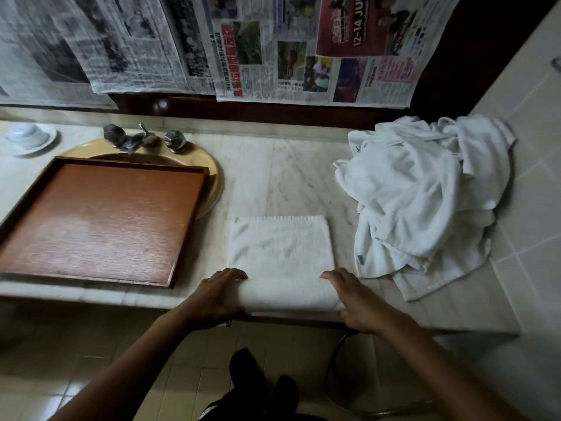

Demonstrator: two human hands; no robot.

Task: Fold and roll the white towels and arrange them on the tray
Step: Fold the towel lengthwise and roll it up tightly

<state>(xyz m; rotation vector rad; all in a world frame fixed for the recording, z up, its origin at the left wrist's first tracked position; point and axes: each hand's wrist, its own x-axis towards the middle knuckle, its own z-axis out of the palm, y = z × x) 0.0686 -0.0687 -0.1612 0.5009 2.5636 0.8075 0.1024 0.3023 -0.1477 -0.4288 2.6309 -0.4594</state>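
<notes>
A folded white towel lies flat on the marble counter, its near end rolled into a thick tube at the counter's front edge. My left hand grips the roll's left end, fingers curled over its top. At the right end, my right hand holds the roll the same way. A brown wooden tray sits to the left over the sink, with nothing on it. A heap of loose white towels lies at the right.
A yellow sink basin with a metal tap is partly under the tray. A white cup on a saucer stands at far left. Newspaper sheets hang on the wall behind. The tiled floor lies below.
</notes>
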